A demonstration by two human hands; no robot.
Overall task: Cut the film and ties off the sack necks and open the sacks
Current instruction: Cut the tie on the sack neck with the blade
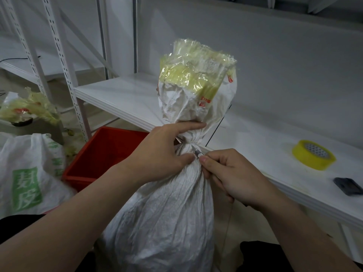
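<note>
**Fingers (188, 126) bracket the tie, blade tip at the cinch**

Fingers of the left hand (161, 154) hold the sack neck (193, 138) from the 9 o'clock side. The index finger lies straight across it just above the cinch, and the thumb presses into the cloth just below. The other fingers are hidden behind the neck. The right hand (231, 173) comes in from 4 o'clock with its fingers curled close together, pinching a small knife (195, 152). Only the short metal tip shows, and it points toward 10 o'clock.

The white woven sack (167, 213) stands upright between the person's arms, so the neck's long axis runs from 12 to 6 o'clock. The tie (179, 139) circles that axis crosswise, right in the gap between index finger and thumb. The blade tip sits at the cinch on its 4 o'clock side, touching the cloth or very nearly so. The left thumb tip is just beside the tip, at its 9 o'clock. Above the cinch, at 12 o'clock, the gathered top is wrapped in yellowish clear film (196, 69), not yet removed.

As I judge it, the cut has to travel across the tie and not along the neck. A push toward 10 o'clock would carry the edge straight at the thumb.

On the shelf (121, 95) at 3 o'clock lies a yellow tape roll (313, 155). A red crate (106, 152) sits at 9 o'clock.
</note>
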